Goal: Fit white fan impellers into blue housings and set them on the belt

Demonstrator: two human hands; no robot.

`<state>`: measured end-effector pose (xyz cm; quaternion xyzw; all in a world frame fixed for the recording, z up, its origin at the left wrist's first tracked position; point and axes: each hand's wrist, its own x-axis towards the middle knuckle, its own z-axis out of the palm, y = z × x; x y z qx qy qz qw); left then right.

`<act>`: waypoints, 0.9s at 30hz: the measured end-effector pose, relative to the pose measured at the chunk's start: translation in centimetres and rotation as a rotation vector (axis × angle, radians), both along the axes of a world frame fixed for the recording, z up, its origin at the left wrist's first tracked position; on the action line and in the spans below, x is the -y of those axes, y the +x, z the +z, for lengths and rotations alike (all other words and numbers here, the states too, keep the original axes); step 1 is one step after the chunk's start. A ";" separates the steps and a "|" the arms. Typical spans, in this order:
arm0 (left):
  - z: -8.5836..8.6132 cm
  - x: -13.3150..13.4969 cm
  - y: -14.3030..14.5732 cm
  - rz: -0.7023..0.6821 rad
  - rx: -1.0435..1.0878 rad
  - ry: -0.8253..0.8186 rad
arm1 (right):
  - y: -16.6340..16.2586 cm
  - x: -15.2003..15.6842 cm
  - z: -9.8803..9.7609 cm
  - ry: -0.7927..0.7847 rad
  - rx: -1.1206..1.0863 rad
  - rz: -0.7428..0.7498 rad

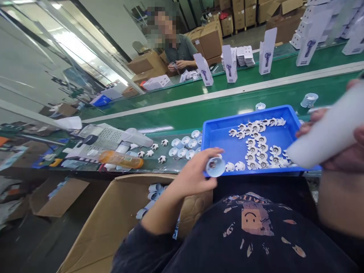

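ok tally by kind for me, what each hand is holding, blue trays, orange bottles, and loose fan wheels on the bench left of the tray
Light-blue cup in left hand: 1
White cylinder in right hand: 1
Blue tray: 1
Orange bottle: 1
Loose fan wheels, clearly visible: 5
Total: 9

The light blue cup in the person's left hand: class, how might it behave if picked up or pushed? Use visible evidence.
The light blue cup would probably roll if laid on its side, since its wall looks round. It seems light: the left hand pinches it between thumb and finger. It is likely fairly stiff, as its rim looks evenly round.
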<state>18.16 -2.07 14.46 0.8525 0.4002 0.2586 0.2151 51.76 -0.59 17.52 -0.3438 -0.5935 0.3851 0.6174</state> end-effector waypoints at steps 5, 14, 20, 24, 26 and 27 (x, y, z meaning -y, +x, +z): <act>-2.9 -2.6 9.8 -0.261 0.230 -0.136 | -5.9 0.0 3.3 -0.010 -0.386 0.157; -2.1 -0.6 13.4 -0.298 0.387 -0.065 | -5.7 1.4 1.9 -0.030 -0.293 0.143; -2.4 -0.2 13.6 -0.279 0.381 -0.086 | -5.2 1.7 2.0 -0.016 -0.137 0.129; -2.3 0.1 13.7 -0.249 0.357 -0.121 | -5.1 1.7 1.8 -0.061 -0.114 0.072; -2.4 0.1 13.7 -0.232 0.330 -0.145 | -5.2 1.8 1.7 -0.062 -0.136 0.081; -2.4 0.1 13.7 -0.225 0.316 -0.153 | -5.2 1.8 1.8 -0.071 -0.121 0.075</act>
